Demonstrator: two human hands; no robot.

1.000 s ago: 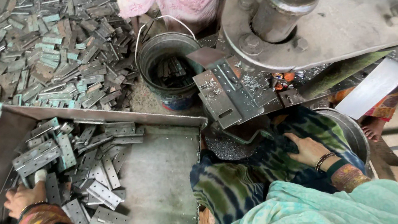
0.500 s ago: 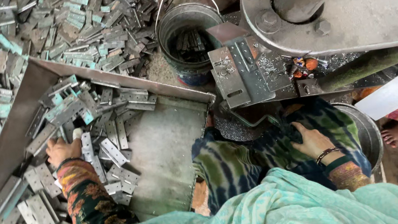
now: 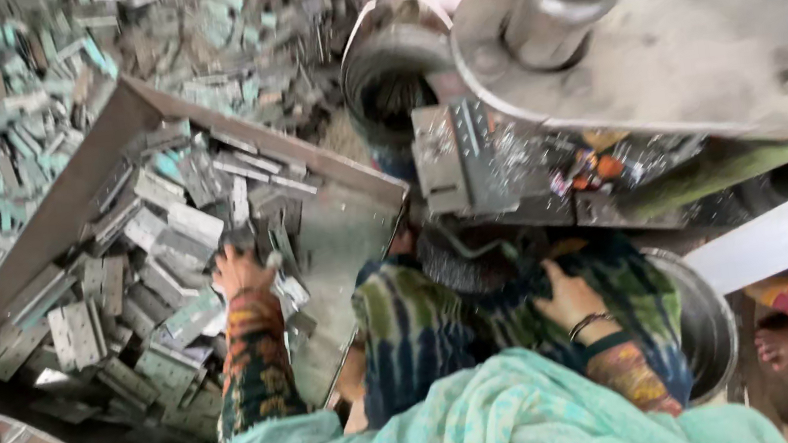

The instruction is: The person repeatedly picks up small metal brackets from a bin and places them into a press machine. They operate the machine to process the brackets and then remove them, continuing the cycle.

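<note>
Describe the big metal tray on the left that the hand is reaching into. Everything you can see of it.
The tray is a shallow, worn sheet-metal trough with a raised brown rim, set at an angle beside the knee. Its left part is heaped with flat grey and greenish metal plates; its right part is bare, scuffed metal. The left hand rests on the pile in it. The image is blurred, so finer detail is unclear.

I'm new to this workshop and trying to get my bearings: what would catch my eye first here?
The heap of flat grey metal pieces filling the tray at left, with the left hand reaching into it. More pieces cover the floor beyond. At upper right looms a heavy grey machine, a dark bucket beside it; the right hand rests on the tie-dyed lap.
</note>
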